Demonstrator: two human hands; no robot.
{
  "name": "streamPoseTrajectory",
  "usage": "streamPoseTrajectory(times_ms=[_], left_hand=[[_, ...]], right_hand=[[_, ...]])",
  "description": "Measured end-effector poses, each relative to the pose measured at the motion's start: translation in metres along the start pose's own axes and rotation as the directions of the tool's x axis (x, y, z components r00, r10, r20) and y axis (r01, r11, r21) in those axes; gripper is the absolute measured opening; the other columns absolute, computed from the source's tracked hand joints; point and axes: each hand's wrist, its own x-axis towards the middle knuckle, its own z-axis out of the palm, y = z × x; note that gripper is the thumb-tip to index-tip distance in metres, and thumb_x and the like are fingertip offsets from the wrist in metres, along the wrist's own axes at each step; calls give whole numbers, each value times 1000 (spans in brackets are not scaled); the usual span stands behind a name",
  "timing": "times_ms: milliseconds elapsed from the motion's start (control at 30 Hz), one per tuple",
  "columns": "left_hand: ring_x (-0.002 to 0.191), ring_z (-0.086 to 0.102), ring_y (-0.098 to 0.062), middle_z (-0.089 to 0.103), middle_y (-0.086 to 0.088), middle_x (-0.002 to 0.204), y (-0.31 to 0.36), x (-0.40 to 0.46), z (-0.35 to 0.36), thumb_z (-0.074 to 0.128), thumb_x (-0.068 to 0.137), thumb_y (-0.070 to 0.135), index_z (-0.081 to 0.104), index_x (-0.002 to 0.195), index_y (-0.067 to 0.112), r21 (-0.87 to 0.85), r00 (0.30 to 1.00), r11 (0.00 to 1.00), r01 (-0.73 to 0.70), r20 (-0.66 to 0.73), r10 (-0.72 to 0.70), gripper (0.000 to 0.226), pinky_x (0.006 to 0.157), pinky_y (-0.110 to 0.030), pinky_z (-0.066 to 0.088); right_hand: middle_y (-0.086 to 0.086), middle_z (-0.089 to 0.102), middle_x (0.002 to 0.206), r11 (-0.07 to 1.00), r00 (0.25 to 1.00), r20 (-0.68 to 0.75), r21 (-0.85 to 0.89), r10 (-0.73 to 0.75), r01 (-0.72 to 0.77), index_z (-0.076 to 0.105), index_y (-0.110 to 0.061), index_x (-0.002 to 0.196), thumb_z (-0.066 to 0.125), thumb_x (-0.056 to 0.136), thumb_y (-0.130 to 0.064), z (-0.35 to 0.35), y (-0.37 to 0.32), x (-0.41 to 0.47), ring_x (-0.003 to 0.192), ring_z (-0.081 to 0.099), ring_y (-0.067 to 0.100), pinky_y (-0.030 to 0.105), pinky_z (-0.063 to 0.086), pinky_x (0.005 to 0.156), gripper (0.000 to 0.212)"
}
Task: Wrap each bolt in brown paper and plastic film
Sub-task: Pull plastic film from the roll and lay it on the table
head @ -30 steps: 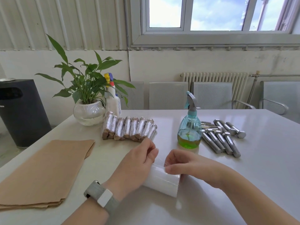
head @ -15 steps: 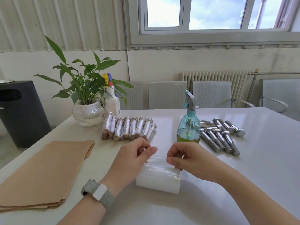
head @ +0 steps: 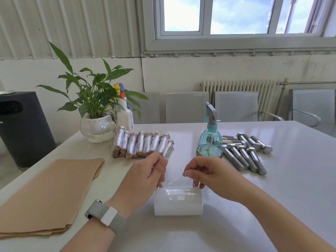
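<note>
Standing behind all: a ribbed wall [head: 72,28] and a window [head: 236,17] showing blue sky, with a radiator [head: 238,90] and grey chairs [head: 187,107] below. Filling the lower view: a white surface [head: 300,179]. Sitting on the floor at far left: a black bin [head: 21,130]. Lying on the surface at near left: a stack of brown paper [head: 49,195]. Growing at the back left corner: a plant [head: 94,99] in a glass bowl, with a white spray bottle [head: 125,115] just beside it. Lying in a row just in front of those: wrapped bolts [head: 141,146], shiny with film. Lying side by side at right: bare bolts [head: 243,153], touching one another. Standing just left of them: a teal spray bottle [head: 210,140] holding greenish liquid. Resting near the front middle: a roll of film [head: 178,200]. Pinching the loose film edge above the roll, at either corner: the left hand [head: 145,177], wearing a grey wristband [head: 106,217], and the right hand [head: 207,171].
</note>
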Motion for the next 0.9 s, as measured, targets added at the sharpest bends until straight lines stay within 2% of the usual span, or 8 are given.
streamPoseTrajectory(times_ms=[167, 333, 433, 533, 633, 733, 800, 900], left_hand=[[55, 67, -12, 66, 7, 69, 13, 9, -3, 30, 83, 82, 48, 81, 32, 37, 994, 999, 27, 102, -31, 53, 57, -30, 51], [66, 56, -1, 57, 12, 67, 30, 23, 5, 29, 70, 93, 56, 101, 38, 439, 947, 870, -223, 308, 88, 69, 60, -22, 41], [64, 49, 1, 48, 13, 65, 31, 26, 13, 44, 71, 87, 54, 99, 36, 492, 928, 836, -242, 370, 51, 59, 56, -18, 31], [61, 47, -3, 47, 10, 61, 28, 26, 14, 58, 82, 69, 53, 82, 44, 407, 925, 895, -185, 381, 18, 25, 55, -20, 30], [57, 44, -6, 48, 13, 57, 23, 24, 15, 57, 92, 53, 47, 63, 41, 348, 934, 920, -180, 354, 49, 32, 53, -20, 30], [54, 36, -9, 43, 9, 56, 17, 19, 17, 51, 97, 47, 49, 72, 26, 259, 958, 956, -139, 280, 64, 32, 52, -22, 29], [52, 32, -8, 39, 9, 54, 14, 14, 19, 48, 98, 46, 49, 74, 20, 179, 984, 982, -63, 174, 32, 36, 51, -20, 29], [48, 33, -7, 39, 10, 48, 10, 10, 22, 46, 100, 42, 50, 73, 15, -8, 992, 994, 113, -63, -114, 38, 51, -22, 30]], right_hand=[[-2, 67, 68, 1000, 1000, 2, -11, 3, -3, 69, -20, 88, 62, 95, -20, 0, -2, 0, 64, 65, 10, 26, 57, 65, 9], [2, 69, 70, 999, 1000, -16, -34, -10, 10, 67, -31, 79, 63, 94, -23, -1, -1, 0, 62, 65, 13, 25, 56, 62, 17], [-7, 68, 65, 1000, 1000, -27, -14, 1, -1, 69, -30, 79, 67, 92, -23, -3, 3, 2, 59, 65, 8, 20, 52, 58, 15], [-2, 68, 66, 995, 998, -60, 101, 34, -28, 65, -18, 88, 70, 90, -24, -4, 8, 4, 62, 71, 18, 24, 52, 54, 9], [4, 67, 78, 925, 979, 13, 324, 203, -197, 59, -13, 100, 64, 92, -43, -12, 13, 4, 74, 72, 26, 33, 57, 59, 32], [-1, 67, 103, 948, 930, 292, 155, 224, -277, 62, -23, 115, 71, 80, -55, -18, 19, -4, 89, 65, 12, 28, 55, 78, 49], [-2, 63, 115, 979, 908, 375, 3, 187, -203, 57, -32, 123, 84, 72, -38, -13, 19, -7, 92, 59, 4, 22, 51, 84, 58], [3, 64, 116, 965, 922, 364, 168, 130, -202, 54, -25, 125, 85, 72, -10, -3, 18, -6, 96, 62, 6, 22, 51, 80, 63]])
